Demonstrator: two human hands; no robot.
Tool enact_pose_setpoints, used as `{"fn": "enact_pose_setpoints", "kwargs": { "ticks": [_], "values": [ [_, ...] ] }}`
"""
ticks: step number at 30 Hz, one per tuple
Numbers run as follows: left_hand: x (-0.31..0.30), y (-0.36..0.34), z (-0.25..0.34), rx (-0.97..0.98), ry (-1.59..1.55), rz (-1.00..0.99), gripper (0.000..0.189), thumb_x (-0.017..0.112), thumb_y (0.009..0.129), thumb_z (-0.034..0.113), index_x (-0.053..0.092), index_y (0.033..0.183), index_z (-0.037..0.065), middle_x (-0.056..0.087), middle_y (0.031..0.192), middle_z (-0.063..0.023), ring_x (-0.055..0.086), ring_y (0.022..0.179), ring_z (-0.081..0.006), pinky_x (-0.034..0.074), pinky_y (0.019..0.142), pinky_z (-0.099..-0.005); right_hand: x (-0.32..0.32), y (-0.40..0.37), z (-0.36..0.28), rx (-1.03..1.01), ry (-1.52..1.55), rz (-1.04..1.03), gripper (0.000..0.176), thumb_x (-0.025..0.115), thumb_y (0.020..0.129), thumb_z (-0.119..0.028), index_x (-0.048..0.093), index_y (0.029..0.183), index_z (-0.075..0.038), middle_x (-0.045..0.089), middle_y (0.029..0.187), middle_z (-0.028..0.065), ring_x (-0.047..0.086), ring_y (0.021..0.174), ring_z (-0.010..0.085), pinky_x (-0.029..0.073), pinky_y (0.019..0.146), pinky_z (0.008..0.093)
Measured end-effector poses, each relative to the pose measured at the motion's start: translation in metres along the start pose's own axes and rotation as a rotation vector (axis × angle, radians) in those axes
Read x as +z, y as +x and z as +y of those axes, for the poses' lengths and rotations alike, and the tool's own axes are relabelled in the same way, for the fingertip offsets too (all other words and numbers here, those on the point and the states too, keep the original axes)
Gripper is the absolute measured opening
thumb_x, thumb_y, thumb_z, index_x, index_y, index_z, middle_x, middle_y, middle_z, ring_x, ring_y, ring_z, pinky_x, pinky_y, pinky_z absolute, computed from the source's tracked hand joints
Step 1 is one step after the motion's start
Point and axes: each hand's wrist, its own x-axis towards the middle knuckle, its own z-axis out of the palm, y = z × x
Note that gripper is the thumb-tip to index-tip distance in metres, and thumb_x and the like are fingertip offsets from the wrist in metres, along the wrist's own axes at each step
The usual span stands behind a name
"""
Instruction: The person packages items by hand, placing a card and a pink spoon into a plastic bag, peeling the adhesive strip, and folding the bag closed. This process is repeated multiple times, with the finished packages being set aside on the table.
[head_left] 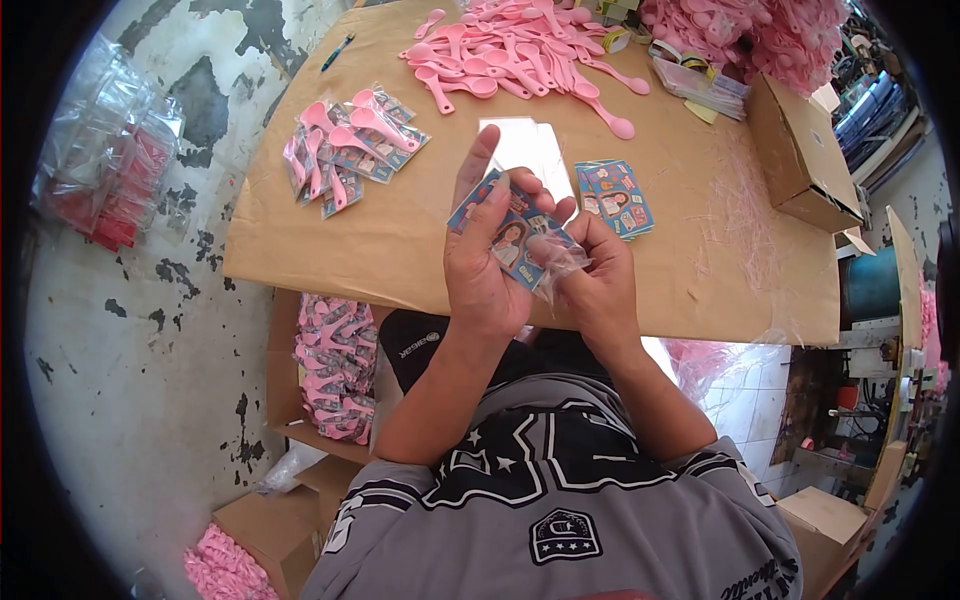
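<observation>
My left hand [482, 262] is closed around a blue printed card [511, 240], its thumb lying across the printed face. Clear plastic [562, 262] wraps the card's right end, where the fingers of my right hand [602, 278] pinch it. A stack of matching blue cards [617, 200] lies on the table just beyond my right hand. Behind my left hand are white sheets or clear sleeves [520, 145], bright with glare. To the left sits a group of bagged cards with pink spoons [350, 145].
Loose pink spoons [500, 60] are heaped at the back of the brown-covered table [390, 250]. A cardboard box [800, 150] stands at the right edge, near tape rolls [665, 50]. Below the left edge, an open carton [285, 350] holds packed pink spoons. A pen [338, 52] lies back left.
</observation>
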Motion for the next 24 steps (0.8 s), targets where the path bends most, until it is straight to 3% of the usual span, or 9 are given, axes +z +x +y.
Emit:
{"fn": "enact_pose_setpoints", "kwargs": {
  "ticks": [6,10,13,14,17,18,22,24],
  "values": [
    [0.001,-0.003,-0.009,-0.02,0.134,-0.015,0.045,0.055,0.11,0.018,0.046,0.15,-0.002,0.063,0.099,-0.0063,0.063,0.087,-0.0128,0.055,0.081,-0.03,0.002,0.009,0.014,-0.046,-0.026,0.081,0.031,0.08,0.09,-0.004,0.05,0.085,-0.008,0.054,0.083,-0.0036,0.048,0.077,0.0034,0.042,0.064,0.0232],
    [0.002,-0.002,-0.004,-0.024,0.161,0.027,0.041,0.056,0.11,0.022,0.051,0.144,-0.001,0.062,0.095,-0.0043,0.063,0.085,-0.0121,0.056,0.081,-0.0305,0.003,0.012,0.02,-0.18,-0.148,0.107,0.034,0.086,0.084,-0.004,0.054,0.097,-0.006,0.055,0.088,-0.0011,0.048,0.078,0.0056,0.043,0.066,0.024],
    [-0.006,0.001,0.006,-0.046,0.158,0.116,0.039,0.057,0.11,0.026,0.053,0.14,0.0,0.061,0.093,-0.0032,0.062,0.084,-0.0118,0.056,0.081,-0.0317,0.01,0.006,-0.001,-0.365,-0.426,0.158,0.045,0.088,0.08,-0.006,0.056,0.112,-0.005,0.058,0.089,0.0004,0.049,0.076,0.0088,0.044,0.066,0.0246],
    [-0.011,0.003,0.009,-0.051,0.12,0.165,0.038,0.057,0.11,0.027,0.054,0.138,0.0,0.061,0.093,-0.003,0.062,0.083,-0.0117,0.056,0.08,-0.0323,0.008,0.006,-0.007,-0.538,-0.597,0.148,0.043,0.088,0.078,-0.009,0.062,0.112,-0.005,0.061,0.091,0.0031,0.055,0.076,0.0163,0.048,0.066,0.0297],
    [-0.032,0.005,0.022,-0.059,0.006,0.242,0.035,0.061,0.108,0.028,0.056,0.132,0.002,0.061,0.09,-0.0021,0.062,0.08,-0.0112,0.056,0.08,-0.0325,-0.004,0.019,-0.014,-0.877,-1.023,-0.105,0.034,0.087,0.078,-0.013,0.066,0.104,-0.006,0.063,0.094,0.0062,0.06,0.08,0.0246,0.05,0.068,0.035],
    [-0.037,0.005,0.025,-0.049,-0.003,0.269,0.035,0.062,0.108,0.028,0.056,0.132,0.003,0.062,0.089,-0.0015,0.061,0.079,-0.0107,0.056,0.081,-0.0313,-0.002,0.017,-0.019,-0.714,-1.004,-0.155,0.027,0.086,0.079,-0.017,0.069,0.099,-0.008,0.064,0.095,0.0083,0.063,0.086,0.0291,0.052,0.072,0.0388],
    [-0.052,0.007,0.034,0.029,-0.074,0.368,0.028,0.066,0.106,0.025,0.061,0.124,0.004,0.063,0.087,-0.0015,0.061,0.078,-0.0108,0.057,0.081,-0.0299,-0.003,0.051,-0.051,-0.528,-1.124,-0.33,0.025,0.083,0.084,-0.022,0.07,0.103,-0.011,0.068,0.095,0.0063,0.065,0.086,0.0255,0.053,0.074,0.04],
    [-0.06,0.008,0.043,0.082,-0.096,0.395,0.024,0.067,0.105,0.024,0.064,0.119,0.004,0.063,0.087,-0.0016,0.061,0.077,-0.0112,0.057,0.081,-0.0291,-0.019,0.089,-0.058,-0.373,-1.027,-0.407,0.024,0.08,0.09,-0.022,0.071,0.106,-0.005,0.073,0.094,0.0075,0.066,0.081,0.02,0.053,0.072,0.0355]
  ]
}}
